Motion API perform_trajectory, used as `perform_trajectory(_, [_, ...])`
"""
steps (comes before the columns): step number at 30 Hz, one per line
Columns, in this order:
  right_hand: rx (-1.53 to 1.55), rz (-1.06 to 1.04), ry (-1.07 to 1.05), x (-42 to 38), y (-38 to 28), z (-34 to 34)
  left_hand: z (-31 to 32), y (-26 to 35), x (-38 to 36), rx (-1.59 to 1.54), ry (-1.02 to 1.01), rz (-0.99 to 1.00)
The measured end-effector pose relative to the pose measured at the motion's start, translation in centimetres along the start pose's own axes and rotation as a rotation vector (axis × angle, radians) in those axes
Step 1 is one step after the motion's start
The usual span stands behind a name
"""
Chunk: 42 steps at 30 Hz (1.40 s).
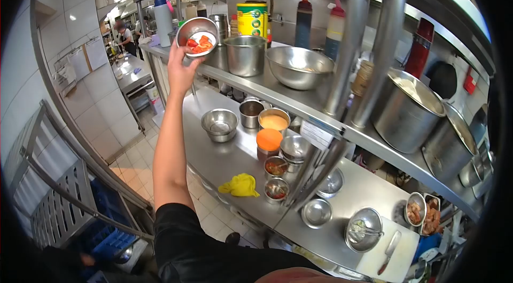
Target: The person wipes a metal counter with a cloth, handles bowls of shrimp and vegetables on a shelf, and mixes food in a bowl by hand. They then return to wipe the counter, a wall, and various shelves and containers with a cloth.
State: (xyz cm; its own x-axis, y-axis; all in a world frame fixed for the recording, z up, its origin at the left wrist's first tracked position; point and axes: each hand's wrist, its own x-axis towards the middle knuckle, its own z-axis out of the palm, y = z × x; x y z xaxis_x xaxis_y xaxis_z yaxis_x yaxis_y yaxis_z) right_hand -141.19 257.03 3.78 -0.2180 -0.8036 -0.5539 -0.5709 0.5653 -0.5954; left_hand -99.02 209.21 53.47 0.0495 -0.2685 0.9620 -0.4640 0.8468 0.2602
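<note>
My left hand point(184, 66) is raised at the upper shelf's left end, fingers closed around the lower rim of a small steel bowl point(184, 29). The bowl is tilted so its inside faces me; cut red pieces point(200, 44) lie in it. Just right of it, a steel pot point(245, 56) and a wide steel bowl point(300, 66) stand on the shelf point(278, 90). A yellow-green tin point(251, 20) is behind the pot. My right hand is not in view.
Below, the counter point(214, 163) holds steel bowls, a container with an orange lid point(269, 140), a yellow cloth point(240, 185) and a white board point(398, 251) with a knife point(389, 252). Large pots point(409, 114) stand on the shelf's right. A person point(126, 38) stands far back left.
</note>
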Motion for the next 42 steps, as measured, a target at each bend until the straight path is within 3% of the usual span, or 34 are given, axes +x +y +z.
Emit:
perform_trajectory(4, [-0.002, 0.009, 0.019, 3.6, -5.5, 1.6, -1.2, -1.4, 0.2, 0.047, -0.03, 0.164])
perform_trajectory(8, [0.014, 0.045, 0.047, 5.8, -10.6, 3.8, -1.9, -3.5, 0.8, -0.051, -0.086, 0.153])
perform_trajectory(11, [0.029, 0.062, 0.065, 6.6, -13.9, 5.3, -2.1, -2.7, 2.9, -0.229, -0.271, -0.088])
perform_trajectory(15, [0.051, 0.08, 0.084, 7.2, -16.9, 6.4, -0.6, -3.8, 5.1, -0.214, -0.507, -0.173])
perform_trajectory(16, [0.053, 0.086, 0.086, 7.3, -17.4, 6.6, -0.2, -4.4, 5.3, -0.153, -0.528, -0.101])
perform_trajectory(19, [0.065, 0.105, 0.095, 7.5, -18.0, 7.0, -1.1, -4.2, 5.4, -0.182, -0.481, -0.208])
perform_trajectory(20, [0.067, 0.111, 0.096, 7.6, -18.0, 7.1, -1.2, -6.0, 5.3, -0.124, -0.37, -0.157])
perform_trajectory(23, [0.068, 0.126, 0.095, 7.9, -18.0, 7.4, -1.9, -8.7, 5.8, 0.017, -0.242, -0.255])
perform_trajectory(24, [0.069, 0.132, 0.095, 8.1, -18.0, 7.5, -1.3, -10.5, 5.7, 0.151, -0.234, -0.066])
perform_trajectory(27, [0.067, 0.139, 0.088, 8.1, -18.0, 7.5, -0.2, -13.0, 5.8, -0.095, -0.418, -0.388])
perform_trajectory(31, [0.057, 0.138, 0.083, 8.4, -17.7, 7.2, -1.6, -14.2, 3.9, -0.494, -0.227, -0.491])
perform_trajectory(35, [0.049, 0.135, 0.078, 8.7, -17.5, 6.9, -5.5, -11.5, 1.4, 0.145, 0.085, 0.068])
perform_trajectory(38, [0.042, 0.135, 0.076, 8.6, -17.3, 6.5, -8.1, -9.6, -0.5, 0.252, 0.084, 0.166])
perform_trajectory(42, [0.039, 0.14, 0.073, 8.5, -16.8, 6.4, -10.2, -7.9, -2.0, 0.332, -0.035, 0.117])
